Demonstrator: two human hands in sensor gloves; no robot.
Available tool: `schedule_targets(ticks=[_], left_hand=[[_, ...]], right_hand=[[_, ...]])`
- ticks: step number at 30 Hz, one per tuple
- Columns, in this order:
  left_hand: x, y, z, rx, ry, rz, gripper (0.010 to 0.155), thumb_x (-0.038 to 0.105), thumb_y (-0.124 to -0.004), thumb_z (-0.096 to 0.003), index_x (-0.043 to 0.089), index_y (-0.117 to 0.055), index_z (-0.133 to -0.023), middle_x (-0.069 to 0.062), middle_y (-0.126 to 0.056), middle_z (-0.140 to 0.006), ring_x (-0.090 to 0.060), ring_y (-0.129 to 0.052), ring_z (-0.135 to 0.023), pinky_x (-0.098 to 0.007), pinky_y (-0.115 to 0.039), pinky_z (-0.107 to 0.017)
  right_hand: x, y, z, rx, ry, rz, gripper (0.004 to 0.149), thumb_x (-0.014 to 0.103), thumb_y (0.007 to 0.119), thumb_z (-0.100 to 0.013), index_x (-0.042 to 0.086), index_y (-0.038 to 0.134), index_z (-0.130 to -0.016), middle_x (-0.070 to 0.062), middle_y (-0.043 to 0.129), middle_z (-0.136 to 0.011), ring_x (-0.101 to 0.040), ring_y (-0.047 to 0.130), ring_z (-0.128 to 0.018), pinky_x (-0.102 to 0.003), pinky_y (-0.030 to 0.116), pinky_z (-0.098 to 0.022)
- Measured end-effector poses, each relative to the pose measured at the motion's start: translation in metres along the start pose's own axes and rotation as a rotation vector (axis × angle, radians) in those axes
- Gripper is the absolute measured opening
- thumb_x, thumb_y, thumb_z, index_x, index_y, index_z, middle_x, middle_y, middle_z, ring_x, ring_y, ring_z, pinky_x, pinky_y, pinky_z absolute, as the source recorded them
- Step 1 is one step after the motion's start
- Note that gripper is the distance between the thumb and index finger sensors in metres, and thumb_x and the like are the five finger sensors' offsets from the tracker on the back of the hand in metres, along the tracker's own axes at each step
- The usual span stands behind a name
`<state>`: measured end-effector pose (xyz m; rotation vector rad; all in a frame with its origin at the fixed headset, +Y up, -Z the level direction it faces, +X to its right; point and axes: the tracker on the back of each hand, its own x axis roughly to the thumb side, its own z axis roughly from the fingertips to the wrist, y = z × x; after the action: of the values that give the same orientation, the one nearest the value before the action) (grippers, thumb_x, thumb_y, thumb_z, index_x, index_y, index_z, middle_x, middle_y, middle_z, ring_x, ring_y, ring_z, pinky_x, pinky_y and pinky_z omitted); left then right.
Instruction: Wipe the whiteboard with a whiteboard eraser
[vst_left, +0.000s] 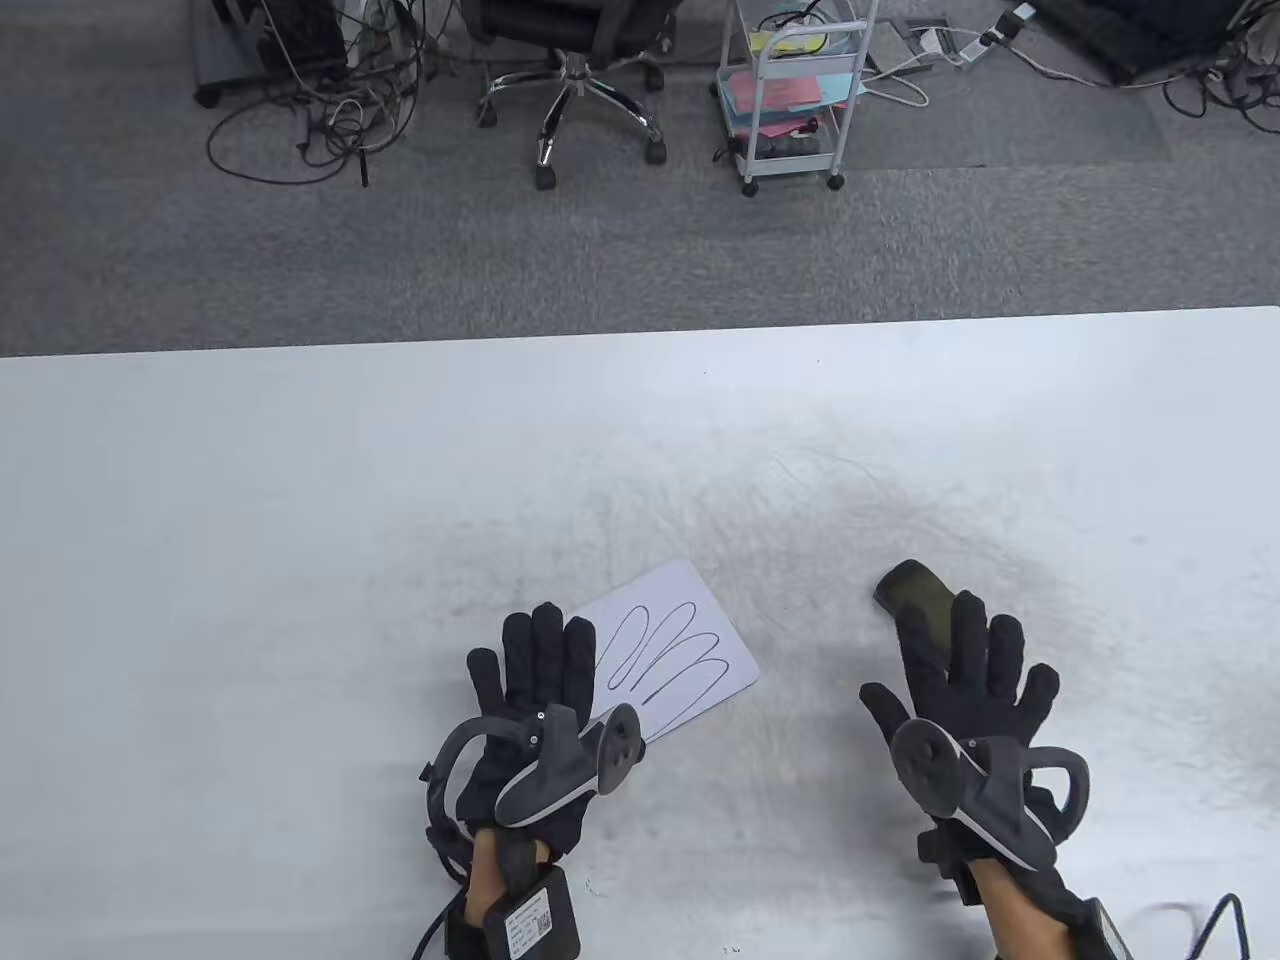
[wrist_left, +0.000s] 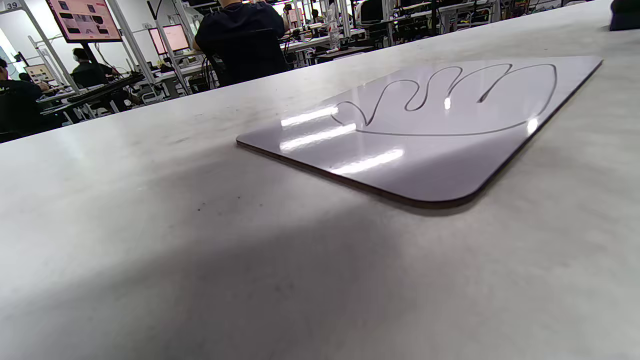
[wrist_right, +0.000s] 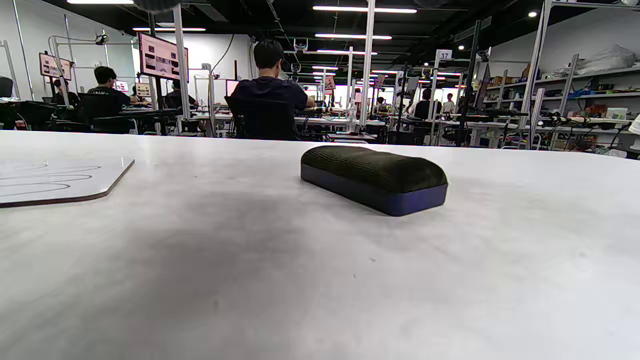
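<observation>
Opening stage of the wiping task, seen from beside the bench (vst_left: 250, 480). The whiteboard (vst_left: 680, 650) lies flat on the bench, angled, with a looping black marker line (vst_left: 665, 655) across it; in the left wrist view the line (wrist_left: 450, 95) runs unbroken over the glossy surface, so no wiping appears to have been done. The whiteboard eraser (vst_left: 915, 600) rests on the bench well to the right of the board, felt side up as far as the right wrist view shows (wrist_right: 375, 177), and nothing grips it there.

The left hand (vst_left: 535, 700) is spread flat, its fingers (vst_left: 545, 640) extended over the near left corner of the board; whether they press on it cannot be told. The right hand (vst_left: 965, 700) is likewise spread, fingers (vst_left: 970, 630) straight and holding nothing, their tips over the near end of the eraser in the table view; contact cannot be confirmed.

Judged from this, everything remains: taking up the eraser, carrying it to the board, and rubbing out the whole line while the left hand steadies the board. Grey smudging on the bench surrounds both items.
</observation>
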<state>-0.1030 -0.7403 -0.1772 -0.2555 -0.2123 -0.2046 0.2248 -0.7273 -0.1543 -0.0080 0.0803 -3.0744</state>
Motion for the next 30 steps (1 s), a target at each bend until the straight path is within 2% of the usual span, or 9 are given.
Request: schedule_targets(ticks=[20,26,28,30], left_hand=[[-0.010,0.002,0.004,0.005,0.039,-0.009,0.113,0.075,-0.053,-0.0423,0.004,0.003,-0.111,-0.029,0.008,-0.114,-0.055,0.000,-0.103,-0.072,-0.021,-0.072],[-0.028,-0.005,0.002,-0.090,0.023,0.085,0.119,0.077,-0.057,-0.0380,0.004,0.001,-0.111,-0.030,0.005,-0.114,-0.056,-0.003,-0.103,-0.071,-0.024,-0.073],[-0.035,-0.012,-0.004,-0.167,-0.006,0.137,0.122,0.077,-0.061,-0.0362,0.003,0.001,-0.110,-0.030,0.005,-0.114,-0.056,-0.003,-0.103,-0.070,-0.024,-0.074],[-0.041,-0.019,-0.014,-0.248,0.036,0.107,0.124,0.077,-0.064,-0.0340,0.001,-0.002,-0.110,-0.031,0.002,-0.115,-0.057,-0.006,-0.104,-0.070,-0.026,-0.075]], right_hand=[[0.001,0.000,0.001,-0.008,-0.012,-0.009,0.071,0.061,0.038,-0.067,0.022,0.012,-0.120,-0.031,0.011,-0.127,-0.063,0.025,-0.111,-0.084,0.035,-0.068],[0.000,-0.002,0.002,-0.024,-0.018,-0.023,0.071,0.061,0.038,-0.067,0.022,0.011,-0.120,-0.030,0.011,-0.127,-0.063,0.025,-0.111,-0.084,0.035,-0.068],[0.000,-0.002,0.003,-0.028,-0.022,-0.027,0.071,0.061,0.038,-0.067,0.022,0.011,-0.120,-0.030,0.011,-0.127,-0.063,0.025,-0.111,-0.084,0.035,-0.068],[0.001,-0.003,0.003,-0.029,-0.030,-0.033,0.072,0.061,0.038,-0.067,0.022,0.011,-0.120,-0.031,0.011,-0.127,-0.063,0.025,-0.111,-0.084,0.035,-0.068]])
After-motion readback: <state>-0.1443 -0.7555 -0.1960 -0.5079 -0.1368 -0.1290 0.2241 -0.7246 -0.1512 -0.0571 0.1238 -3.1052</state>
